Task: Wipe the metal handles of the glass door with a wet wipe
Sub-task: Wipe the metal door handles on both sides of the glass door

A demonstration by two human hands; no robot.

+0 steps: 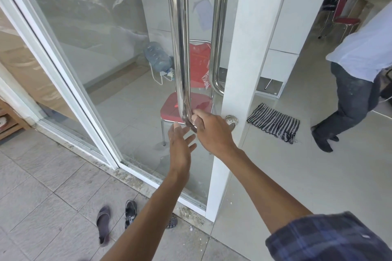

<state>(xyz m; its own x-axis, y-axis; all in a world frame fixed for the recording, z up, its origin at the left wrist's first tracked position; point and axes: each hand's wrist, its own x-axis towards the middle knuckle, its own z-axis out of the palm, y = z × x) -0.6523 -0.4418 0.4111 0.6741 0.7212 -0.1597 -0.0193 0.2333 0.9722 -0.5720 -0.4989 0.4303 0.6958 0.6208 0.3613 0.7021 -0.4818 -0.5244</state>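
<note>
Tiled doorway: the glass door (131,53) carries an upright metal handle (179,38), top cut off. Right hand (209,131) grips its lower bend; any wipe is hidden. Left hand (180,146) hovers spread-fingered.

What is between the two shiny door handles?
In the head view, glass; through it, between near handle and far handle, a red chair.

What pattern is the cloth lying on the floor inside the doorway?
Black and white stripes with a fringed edge: the cloth shows in the head view, right of the door frame.
</note>
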